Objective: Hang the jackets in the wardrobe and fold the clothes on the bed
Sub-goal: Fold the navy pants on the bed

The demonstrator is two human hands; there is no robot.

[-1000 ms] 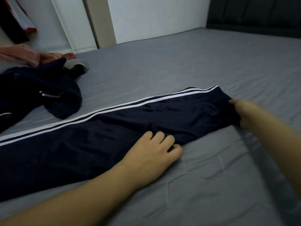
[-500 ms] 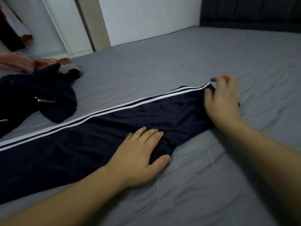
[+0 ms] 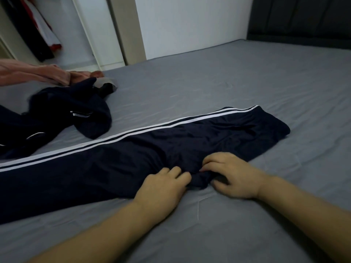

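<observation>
left hand: knuckles up, fingers curled, pinching trousers near edge | right hand: just beside, curled, gripping same bunched edge | trousers: flat on bed

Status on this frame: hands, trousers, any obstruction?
Left hand and right hand both pinching the near edge of the navy track trousers. Trousers flat on the bed, unfolded. Dark garment pile lies apart, not obstructing.
</observation>
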